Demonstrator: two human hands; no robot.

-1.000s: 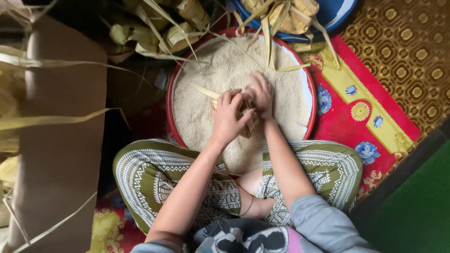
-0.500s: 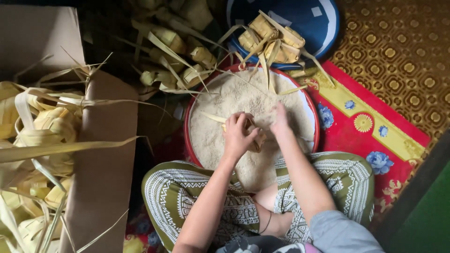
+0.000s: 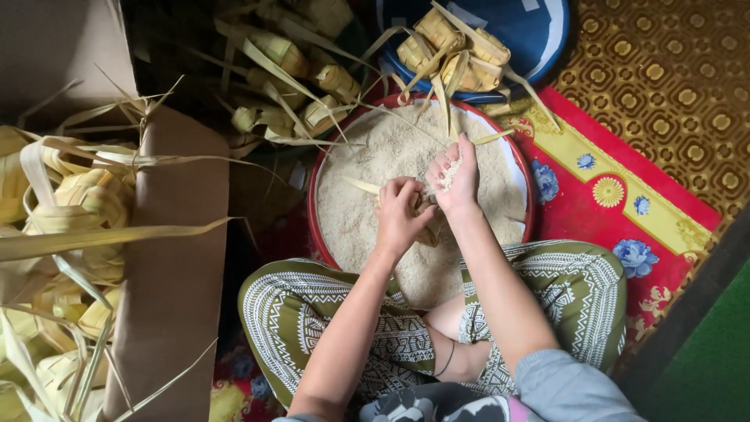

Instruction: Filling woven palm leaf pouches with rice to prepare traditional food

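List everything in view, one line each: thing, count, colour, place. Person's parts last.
basin: one, red rim, centre, between the knees
rice: a heap, off-white, filling the basin
woven leaf pouch: one, pale yellow, held over the rice
tray: one, blue, top right
filled pouches: several, yellow-green, on the tray
loose pouches: several, yellow-green, on the floor above the basin
cardboard box: one, brown, left
empty pouches: many, pale yellow, in the box
mat: one, red with flowers, right
trousers: patterned green and white, bottom
left hand: gripping the pouch
right hand: rice on the fingers, over the pouch
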